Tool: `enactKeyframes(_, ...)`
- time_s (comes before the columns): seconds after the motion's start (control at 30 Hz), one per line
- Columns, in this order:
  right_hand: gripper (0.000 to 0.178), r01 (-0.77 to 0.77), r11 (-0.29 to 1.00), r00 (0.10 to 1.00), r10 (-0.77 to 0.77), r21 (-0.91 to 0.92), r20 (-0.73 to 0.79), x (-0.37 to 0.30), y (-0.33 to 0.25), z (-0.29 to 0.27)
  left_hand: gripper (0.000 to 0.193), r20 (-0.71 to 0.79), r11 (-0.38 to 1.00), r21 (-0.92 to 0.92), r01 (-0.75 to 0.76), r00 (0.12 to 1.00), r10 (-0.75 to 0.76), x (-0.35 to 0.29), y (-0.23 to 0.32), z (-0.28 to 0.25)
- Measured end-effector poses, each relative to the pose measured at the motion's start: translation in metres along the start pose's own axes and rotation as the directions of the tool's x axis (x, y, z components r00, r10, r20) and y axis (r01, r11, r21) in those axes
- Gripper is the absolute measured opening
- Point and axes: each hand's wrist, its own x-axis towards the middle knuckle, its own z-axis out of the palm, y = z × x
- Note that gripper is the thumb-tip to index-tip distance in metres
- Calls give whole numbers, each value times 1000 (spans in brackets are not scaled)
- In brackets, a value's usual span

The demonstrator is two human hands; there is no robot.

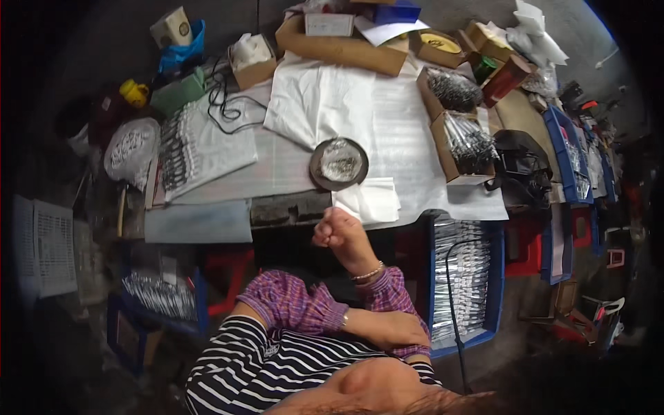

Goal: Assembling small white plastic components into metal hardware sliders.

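My left hand [400, 330] lies across my right arm near the elbow, its fingers curled over the purple checked sleeve cover [389, 294]; the fingertips are hidden. My right hand [340, 232] is raised at the table's front edge, with fingers folded into a loose fist and nothing visible in them. Just beyond it lies a stack of white paper sheets [370, 200]. Behind the sheets sits a dark round dish [362, 169] holding a heap of small shiny parts [340, 162].
Open cartons of metal pieces [465, 142] stand right on the white-covered table [401, 131]. Bagged dark parts [181, 149] and a black cable [225, 111] lie left. Blue crates of silvery parts [462, 277] [162, 294] flank me below. A long carton [339, 48] stands far back.
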Motion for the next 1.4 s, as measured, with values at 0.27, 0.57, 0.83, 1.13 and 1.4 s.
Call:
enactKeyframes(0.27, 24, -116, 940, 983, 155, 320, -101, -52, -8, -19, 9, -769, 813, -213, 542, 421, -482, -107, 66, -98)
enactKeyframes(0.57, 26, -295, 908, 898, 370, 298, -237, -76, 30, -20, 17, -651, 728, -607, 318, 326, -685, -125, 33, -107)
enactKeyframes(0.83, 20, -191, 655, 920, -141, -731, -366, -80, 37, -23, 9, -709, 711, -557, 429, 201, -676, -146, 21, -97)
enactKeyframes(1.13, 18, -189, 674, 918, -137, -714, -372, -82, 35, -24, 8, -697, 681, -608, 408, 135, -704, -143, 17, -92)
enactKeyframes(1.4, 19, -314, 878, 884, 131, -361, -449, -82, 33, -30, 9, -645, 660, -668, 344, 176, -744, -147, 16, -89)
